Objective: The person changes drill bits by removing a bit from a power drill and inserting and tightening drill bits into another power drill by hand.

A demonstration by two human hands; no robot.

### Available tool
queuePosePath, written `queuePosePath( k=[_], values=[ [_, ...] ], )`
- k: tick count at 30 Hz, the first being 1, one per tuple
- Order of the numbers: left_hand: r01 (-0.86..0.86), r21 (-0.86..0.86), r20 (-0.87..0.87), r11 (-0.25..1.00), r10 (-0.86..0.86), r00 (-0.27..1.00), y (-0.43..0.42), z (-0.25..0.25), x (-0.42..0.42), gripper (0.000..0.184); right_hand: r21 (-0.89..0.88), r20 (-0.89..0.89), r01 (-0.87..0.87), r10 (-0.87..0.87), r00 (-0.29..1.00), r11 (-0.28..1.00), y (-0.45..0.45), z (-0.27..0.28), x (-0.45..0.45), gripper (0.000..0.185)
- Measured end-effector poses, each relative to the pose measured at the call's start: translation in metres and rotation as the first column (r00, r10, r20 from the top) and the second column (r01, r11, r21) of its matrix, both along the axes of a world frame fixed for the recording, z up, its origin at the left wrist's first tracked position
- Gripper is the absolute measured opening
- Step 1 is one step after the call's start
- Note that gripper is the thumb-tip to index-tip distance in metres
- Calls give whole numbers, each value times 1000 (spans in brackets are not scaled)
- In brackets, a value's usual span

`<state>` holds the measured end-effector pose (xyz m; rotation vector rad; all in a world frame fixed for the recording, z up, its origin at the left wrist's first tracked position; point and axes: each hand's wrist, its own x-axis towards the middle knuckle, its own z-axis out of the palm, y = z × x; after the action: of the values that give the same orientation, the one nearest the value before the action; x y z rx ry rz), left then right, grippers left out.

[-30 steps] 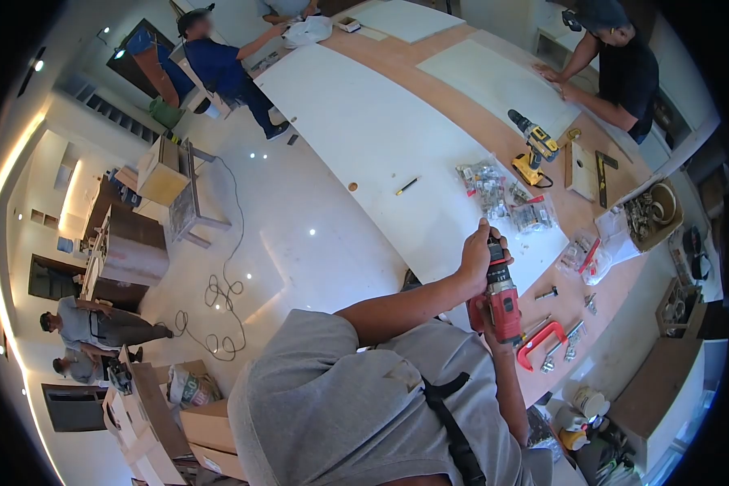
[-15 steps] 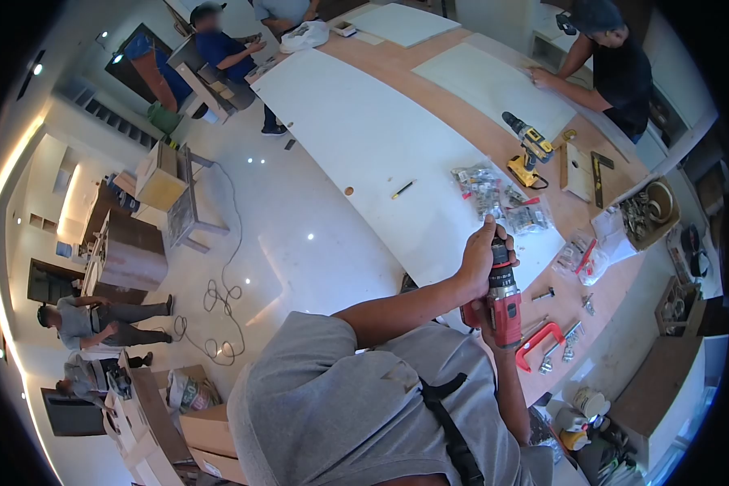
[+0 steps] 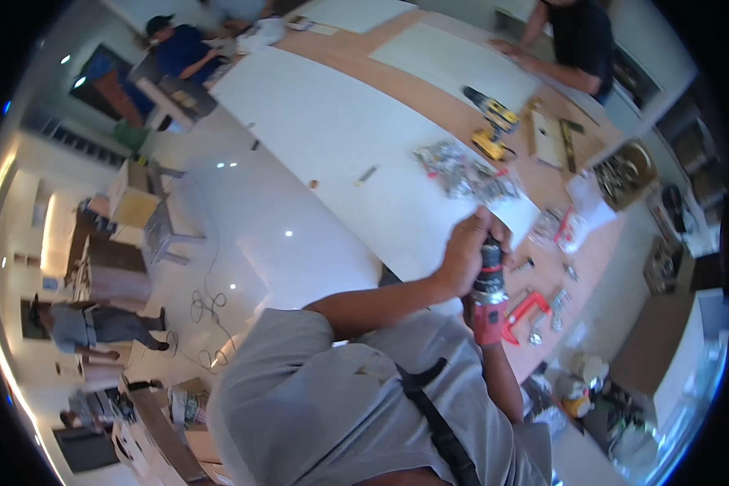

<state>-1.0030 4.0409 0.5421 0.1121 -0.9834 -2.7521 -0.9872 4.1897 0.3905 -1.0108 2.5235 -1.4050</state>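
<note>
A red and black cordless drill [image 3: 488, 301] is held in front of my chest, its chuck end pointing away from me over the near edge of the white panel [image 3: 300, 121]. My left hand [image 3: 466, 251] has its fingers closed around the chuck end. Any bit in the chuck is covered by those fingers. My right hand [image 3: 468, 312] grips the drill from below and is mostly hidden behind its body. Just beyond the chuck lie plastic bags of metal hardware [image 3: 466, 174]. A red clamp [image 3: 526, 316] rests on the table to the right of the drill.
A yellow and black drill [image 3: 492, 121], a black square [image 3: 569, 144] and a box of hardware [image 3: 624, 174] are on the wooden table [image 3: 599, 263]. A co-worker [image 3: 579, 49] leans over the far side. A cable [image 3: 211, 308] lies on the floor at left.
The view has shifted, so the table and its contents appear farther left and a little higher. Both hands keep their hold on the red drill.
</note>
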Motion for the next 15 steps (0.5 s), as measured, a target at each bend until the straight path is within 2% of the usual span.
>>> queuePosePath(
  k=[2, 4, 6, 7, 8, 10, 12, 13, 15],
  values=[
    [-4, -59, -19, 998, 3, 1000, 4, 7, 4, 45, -109, 134, 79, -64, 989, 991, 2, -5, 3, 21],
    [8, -113, -63, 994, -15, 998, 6, 12, 8, 45, -171, 172, 115, -85, 981, 979, 2, 5, 0, 18],
    [-40, -269, -113, 962, 9, 994, 8, 20, 14, 45, -250, 203, 131, -81, 976, 959, -9, 16, -4, 14],
    [-8, -297, -158, 955, -41, 987, 5, 20, 17, 46, -364, 447, 191, -9, 894, 912, -12, 36, -6, 10],
    [9, -308, -171, 951, -65, 983, 6, 20, 20, 49, -450, 650, 312, 67, 757, 837, -15, 57, -7, 14],
    [21, -214, -293, 977, -85, 952, 12, 18, 20, 48, -687, 655, 366, 316, 687, 627, -13, 41, -9, 25],
    [111, -121, -310, 986, -144, 940, 18, 25, 23, 51, -517, 452, 116, 155, 878, 848, -3, 35, -13, 35],
    [154, -74, -321, 985, -170, 932, 20, 27, 25, 54, -558, 531, 150, 211, 821, 816, -1, 37, -11, 34],
    [211, -145, -359, 967, -250, 899, 19, 27, 24, 52, -577, 619, 173, 290, 729, 798, 6, 52, -9, 31]
  ],
)
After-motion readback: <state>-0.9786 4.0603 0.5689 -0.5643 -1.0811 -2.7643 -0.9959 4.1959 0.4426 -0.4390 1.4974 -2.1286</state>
